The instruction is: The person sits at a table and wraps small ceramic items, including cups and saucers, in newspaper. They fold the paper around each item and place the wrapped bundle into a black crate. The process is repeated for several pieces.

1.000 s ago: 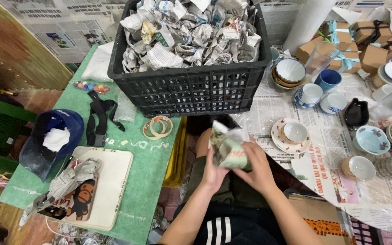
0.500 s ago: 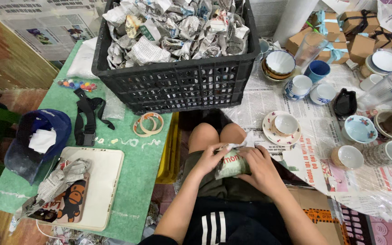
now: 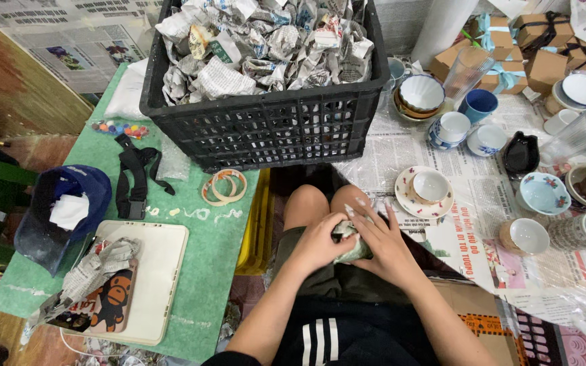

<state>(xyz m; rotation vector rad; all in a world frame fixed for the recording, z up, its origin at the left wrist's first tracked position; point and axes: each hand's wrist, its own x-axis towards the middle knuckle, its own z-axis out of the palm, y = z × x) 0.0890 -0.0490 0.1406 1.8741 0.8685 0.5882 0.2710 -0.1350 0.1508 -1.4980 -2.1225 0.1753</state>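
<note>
Directly beyond the clasped hands stands the biggest thing in view, a black plastic crate heaped with crumpled newspaper bundles. Left of the grip spreads a green mat, and on it lie a white tablet with a scrap of newspaper and a dark phone on it, a blue cap holding a white cloth, a black strap and two rolls of tape, these last nearest the crate. Right of the grip, sheets of newspaper carry crockery: a white cup on a patterned saucer just beside the right fingertips, a blue mug and a ribbed bowl farther off, a blue-rimmed bowl, more cups and brown gift boxes well away at the far right.

Both hands meet low over the person's lap, just in front of the bare knees. The left hand and the right hand are closed together around a small newspaper-wrapped bundle, fingers overlapping across its top so that only a grey-green sliver of the wrapping shows between them.
</note>
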